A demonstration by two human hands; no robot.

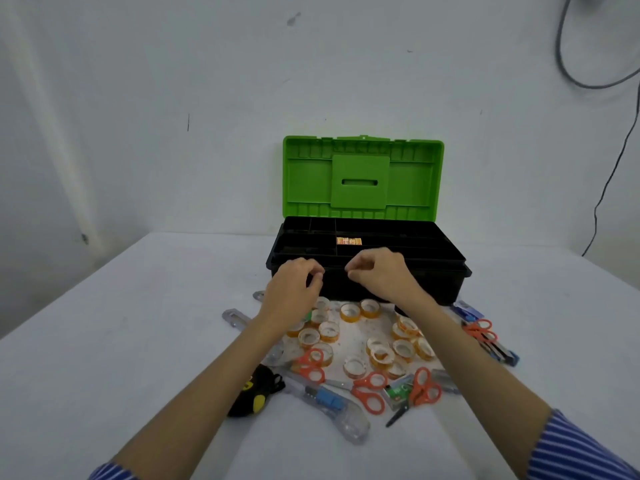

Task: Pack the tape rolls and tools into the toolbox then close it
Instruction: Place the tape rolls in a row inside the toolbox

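Note:
The toolbox (367, 282) stands at the table's middle, its green lid (363, 176) upright and open. Its black tray (311, 245) holds a small orange-yellow packet (349, 241). My left hand (294, 282) and my right hand (379, 271) hover side by side at the box's front rim, fingers loosely curled, and I see nothing in either. In front of the box lie several tape rolls (350, 311), several orange-handled scissors (369, 393), utility knives (332, 403) and a black-yellow tape measure (254, 393).
More scissors (481, 330) and blue cutters (502, 353) lie right of the pile. Metal brackets (237, 317) sit to its left. A white wall rises close behind the box, with a dark cable (602, 199) hanging at the right.

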